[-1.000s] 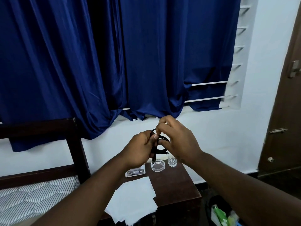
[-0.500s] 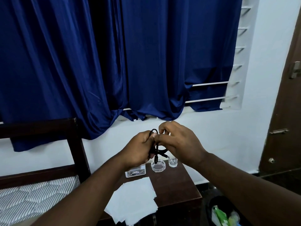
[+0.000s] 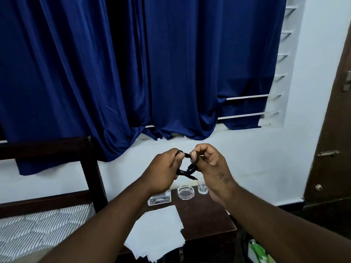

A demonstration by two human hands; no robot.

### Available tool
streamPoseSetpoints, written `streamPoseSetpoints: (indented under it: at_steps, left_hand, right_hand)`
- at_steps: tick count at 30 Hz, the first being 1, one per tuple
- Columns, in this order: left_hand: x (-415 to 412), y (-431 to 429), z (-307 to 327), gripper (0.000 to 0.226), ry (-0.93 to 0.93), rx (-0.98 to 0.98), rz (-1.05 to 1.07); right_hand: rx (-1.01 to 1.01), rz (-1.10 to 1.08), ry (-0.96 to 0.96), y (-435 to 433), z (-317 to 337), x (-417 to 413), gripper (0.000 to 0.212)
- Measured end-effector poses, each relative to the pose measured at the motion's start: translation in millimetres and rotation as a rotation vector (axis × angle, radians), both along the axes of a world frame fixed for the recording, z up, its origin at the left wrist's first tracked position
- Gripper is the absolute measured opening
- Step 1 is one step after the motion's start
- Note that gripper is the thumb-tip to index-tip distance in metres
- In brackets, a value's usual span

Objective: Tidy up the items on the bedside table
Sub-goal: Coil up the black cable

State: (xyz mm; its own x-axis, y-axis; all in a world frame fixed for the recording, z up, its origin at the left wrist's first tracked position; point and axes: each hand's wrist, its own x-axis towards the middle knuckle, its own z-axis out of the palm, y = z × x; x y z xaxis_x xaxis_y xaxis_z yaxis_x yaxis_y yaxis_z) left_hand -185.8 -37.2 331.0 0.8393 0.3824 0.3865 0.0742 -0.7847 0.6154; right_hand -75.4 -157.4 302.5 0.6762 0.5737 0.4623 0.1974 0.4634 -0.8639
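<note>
Held in the air above the bedside table [image 3: 209,221] at its 12 o'clock edge, the black cable [image 3: 187,171] looks light, limp and springy, so the left hand [image 3: 163,173] and right hand [image 3: 210,164] each pinch the coil itself to stop it unwinding.

A thin black cable [image 3: 187,168], coiled into small loops, is held up above the dark bedside table [image 3: 205,219].

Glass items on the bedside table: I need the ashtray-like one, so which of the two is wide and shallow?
The round glass dish, low and broad, beside the white box. The other, a small tumbler, is taller, narrower and farther right.
</note>
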Motion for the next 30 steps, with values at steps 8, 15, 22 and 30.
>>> streamPoseSetpoints:
  at_steps: [8,15,22,30]
  left_hand:
    - [2,3,-5,0.035,-0.027,0.13,0.084]
    - [4,1,-8,0.039,-0.1,0.116,0.187]
    - [6,-7,-14,0.034,-0.172,-0.005,0.158]
    - [5,-3,-21,0.034,-0.209,-0.045,0.157]
  right_hand:
    - [0.071,0.158,0.462,5,-2,-7,0.01]
    - [0.153,0.186,0.658,7,2,-16,0.01]
    - [0.201,0.163,0.793,9,3,-17,0.005]
    - [0.047,-0.208,0.549,9,-6,-17,0.037]
